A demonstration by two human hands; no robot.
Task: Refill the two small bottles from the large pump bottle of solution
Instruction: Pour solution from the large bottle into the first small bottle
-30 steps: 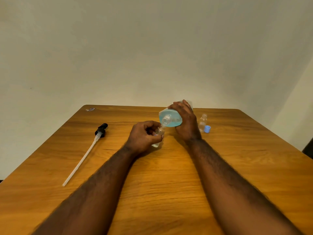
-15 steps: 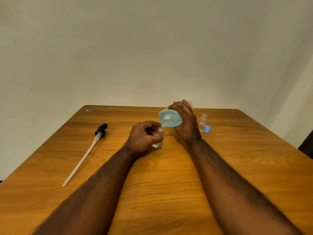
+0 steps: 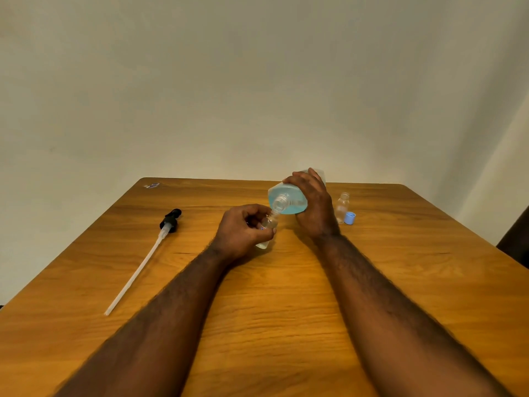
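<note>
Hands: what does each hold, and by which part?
Left hand grips the small bottle round its body; right hand holds the tilted large bottle round its body.

A: Left half?
B: Pump with long tube lies diagonally across the table, mid-left to lower left.
A: Right?
B: Standing small bottle and blue cap right of centre, maybe touching, unclear. Bare wood at lower right.

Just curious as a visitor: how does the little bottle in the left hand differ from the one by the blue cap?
The held bottle is tilted in the left hand, mouth at the neck of the large bottle; the standing bottle is upright on the table, untouched. The held bottle shows pale liquid at its base; the standing bottle looks empty. Both are small, clear and uncapped.
</note>
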